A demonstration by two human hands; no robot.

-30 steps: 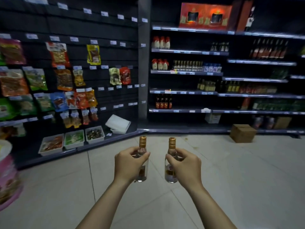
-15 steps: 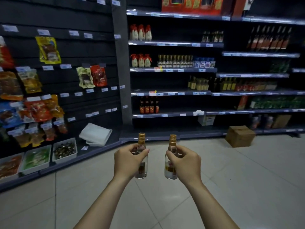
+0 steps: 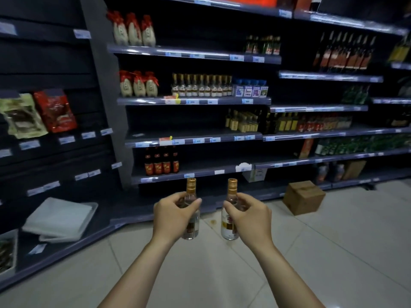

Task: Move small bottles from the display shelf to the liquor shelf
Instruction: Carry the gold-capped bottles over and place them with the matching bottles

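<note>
Gold-capped and upright, left bottle [image 3: 193, 227] is gripped by left hand [image 3: 175, 215] fingers [image 3: 193, 204], right bottle [image 3: 227, 225] by right hand [image 3: 251, 217] fingers.

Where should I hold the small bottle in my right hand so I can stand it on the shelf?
Grip the small bottle round its clear shoulder and upper body, from the near side, as the right hand does. It is held upright, the gold cap is narrow, and the base hangs free below the hand, so it can probably be set flat on the liquor shelf.
</note>
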